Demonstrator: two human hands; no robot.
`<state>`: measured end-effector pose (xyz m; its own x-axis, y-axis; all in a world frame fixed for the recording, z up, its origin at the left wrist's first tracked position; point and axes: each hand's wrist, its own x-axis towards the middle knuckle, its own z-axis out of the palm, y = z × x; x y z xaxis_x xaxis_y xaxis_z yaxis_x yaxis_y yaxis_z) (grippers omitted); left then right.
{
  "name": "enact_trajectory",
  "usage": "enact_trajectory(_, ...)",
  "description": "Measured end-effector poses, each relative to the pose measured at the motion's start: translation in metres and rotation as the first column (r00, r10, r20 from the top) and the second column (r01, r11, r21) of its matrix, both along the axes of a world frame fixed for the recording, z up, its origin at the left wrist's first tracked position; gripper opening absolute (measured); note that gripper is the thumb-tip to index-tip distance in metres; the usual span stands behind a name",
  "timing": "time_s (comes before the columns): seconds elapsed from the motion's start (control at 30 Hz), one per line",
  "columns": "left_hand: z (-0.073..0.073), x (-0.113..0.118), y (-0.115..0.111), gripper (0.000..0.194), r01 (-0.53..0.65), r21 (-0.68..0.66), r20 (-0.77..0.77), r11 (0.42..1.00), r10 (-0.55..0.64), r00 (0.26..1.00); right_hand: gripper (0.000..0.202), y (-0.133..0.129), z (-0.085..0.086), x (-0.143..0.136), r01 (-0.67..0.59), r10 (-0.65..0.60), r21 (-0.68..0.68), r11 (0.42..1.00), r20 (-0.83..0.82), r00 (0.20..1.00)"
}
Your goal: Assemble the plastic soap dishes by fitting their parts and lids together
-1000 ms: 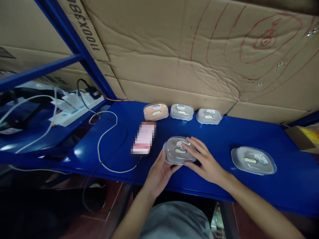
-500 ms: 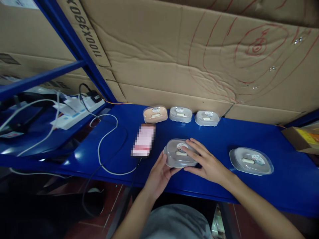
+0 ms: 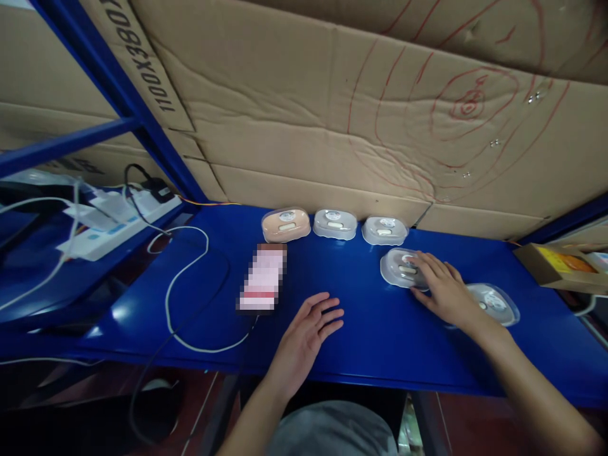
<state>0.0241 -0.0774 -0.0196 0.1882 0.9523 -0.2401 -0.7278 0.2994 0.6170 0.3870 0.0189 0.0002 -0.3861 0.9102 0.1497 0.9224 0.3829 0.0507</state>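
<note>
- Grey case (image 3: 395, 271): fingers and thumb of right hand (image 3: 448, 294) part-closed around its right end, presumably to steady it
- Left hand (image 3: 304, 337): empty, fingers loosely spread, near tabletop (image 3: 375, 342) front edge

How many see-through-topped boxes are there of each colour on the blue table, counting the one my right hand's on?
Peach boxes: 1
Grey boxes: 4
Total: 5

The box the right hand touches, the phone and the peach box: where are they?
Box being touched (image 3: 406, 270): head view, its pale bar.
Phone (image 3: 262, 277): head view, blurred screen.
Peach box (image 3: 286, 226): head view, its pale bar.
</note>
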Motion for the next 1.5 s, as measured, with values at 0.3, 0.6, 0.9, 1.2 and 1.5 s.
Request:
enact_trajectory(0.3,-0.003,0.000,-0.001,0.036,0.000,0.038,-0.076,0.999,0.003,0.997,0.086,0.078,0.013,-0.080,0.149,-0.149,-0.024,0.989,-0.036,0.988)
enact_trajectory(0.6,-0.004,0.007,-0.005,0.025,-0.043,0.153,-0.267,0.987,0.083,0.960,0.065,0.045,0.004,-0.107,-0.079,0.084,0.084,0.993,-0.059,0.995)
enact_trajectory(0.9,-0.008,0.007,-0.019,0.083,0.131,0.393,-0.786,0.910,0.258,0.562,0.077,-0.026,0.030,-0.118,-0.519,0.458,-0.130,0.845,-0.329,0.826)
enact_trajectory(1.2,-0.008,-0.008,-0.019,0.088,0.236,0.313,-0.877,0.920,0.185,0.442,0.064,0.016,0.015,-0.118,-0.451,0.327,-0.094,0.887,-0.562,0.760)
enact_trajectory(1.5,-0.007,-0.018,-0.023,0.091,0.358,0.275,-0.895,0.893,0.102,0.434,0.049,0.044,-0.009,-0.126,-0.217,0.172,-0.046,0.975,-0.459,0.871)
